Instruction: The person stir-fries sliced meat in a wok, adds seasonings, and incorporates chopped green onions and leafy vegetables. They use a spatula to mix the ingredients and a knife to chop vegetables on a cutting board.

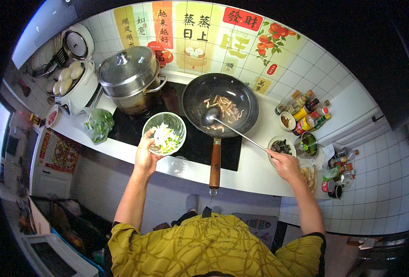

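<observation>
My left hand [147, 155] holds a clear glass bowl [148, 122] by its left side, over the front of the black cooktop [128, 128]. Chopped scallions [167, 138], white and green, lie in the bowl. A black wok [189, 93] with a wooden handle [215, 166] sits on the cooktop, its handle towards me. Browned meat strips [229, 110] are spread over the wok's bottom. Around the handle end of a long metal ladle [240, 134], my right hand [284, 163] is closed. The ladle's bowl rests among the strips, at their left.
A lidded steel steamer pot [130, 79] stands left of the wok. A bag of green vegetables [98, 124] and an open white cooker [83, 83] with buns are further left. At the right are sauce bottles [305, 121], a bowl of dark fungus [281, 147] and a pot with greens [308, 144].
</observation>
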A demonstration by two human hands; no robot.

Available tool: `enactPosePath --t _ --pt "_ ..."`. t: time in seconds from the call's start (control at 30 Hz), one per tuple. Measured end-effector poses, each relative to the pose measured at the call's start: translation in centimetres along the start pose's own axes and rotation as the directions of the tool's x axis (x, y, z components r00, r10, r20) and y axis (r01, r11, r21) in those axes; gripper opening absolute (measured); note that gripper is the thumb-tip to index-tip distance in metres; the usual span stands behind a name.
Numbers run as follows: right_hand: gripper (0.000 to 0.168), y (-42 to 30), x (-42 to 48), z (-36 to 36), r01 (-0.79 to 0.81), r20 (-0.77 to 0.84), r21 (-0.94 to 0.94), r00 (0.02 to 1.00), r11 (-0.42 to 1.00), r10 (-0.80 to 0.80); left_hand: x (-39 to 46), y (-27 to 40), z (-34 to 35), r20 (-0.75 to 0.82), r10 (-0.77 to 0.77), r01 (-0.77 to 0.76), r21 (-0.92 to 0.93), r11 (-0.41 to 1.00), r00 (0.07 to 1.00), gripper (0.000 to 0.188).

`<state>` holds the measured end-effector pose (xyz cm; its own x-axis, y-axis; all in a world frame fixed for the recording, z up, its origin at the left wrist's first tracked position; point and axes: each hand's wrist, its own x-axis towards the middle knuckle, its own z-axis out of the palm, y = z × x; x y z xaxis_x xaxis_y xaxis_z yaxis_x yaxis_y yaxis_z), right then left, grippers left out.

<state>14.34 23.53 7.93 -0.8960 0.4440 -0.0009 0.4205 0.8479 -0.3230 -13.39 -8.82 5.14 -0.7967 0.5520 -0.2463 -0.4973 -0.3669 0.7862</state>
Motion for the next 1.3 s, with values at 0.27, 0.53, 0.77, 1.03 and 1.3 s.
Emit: enactPosePath --t 0.27,0.53,0.77,1.03,1.3 --pt "0.039 0.8 -3.3 -5.4 -0.146 0.064 -0.051 0.987 0.988 0.149 1.5 0.7 -0.1 0.002 0.006 -0.006 0.012 1.000 1.000 0.039" --pt "0.043 2.9 -3.8 -5.8 -0.163 0.108 0.313 0.985 0.936 0.135 4.0 1.1 1.0 0.056 -0.021 0.018 0.055 0.998 0.998 0.045" --pt "0.040 1.4 -3.6 -6.7 -0.253 0.365 0.225 0.917 0.941 0.160 4.7 1.4 2.6 -0.002 -0.027 0.027 0.159 0.987 1.000 0.046" --pt "0.041 4.2 -1.4 -2.3 -0.317 0.265 0.523 0.943 0.792 0.202 5.3 1.9 5.0 -0.038 0.015 -0.006 0.219 0.976 0.999 0.047" --pt "0.038 2.2 -1.4 -2.4 -0.130 0.139 0.147 0.984 0.980 0.110 4.9 1.5 5.8 -0.081 0.009 0.012 0.249 0.968 0.997 0.047"
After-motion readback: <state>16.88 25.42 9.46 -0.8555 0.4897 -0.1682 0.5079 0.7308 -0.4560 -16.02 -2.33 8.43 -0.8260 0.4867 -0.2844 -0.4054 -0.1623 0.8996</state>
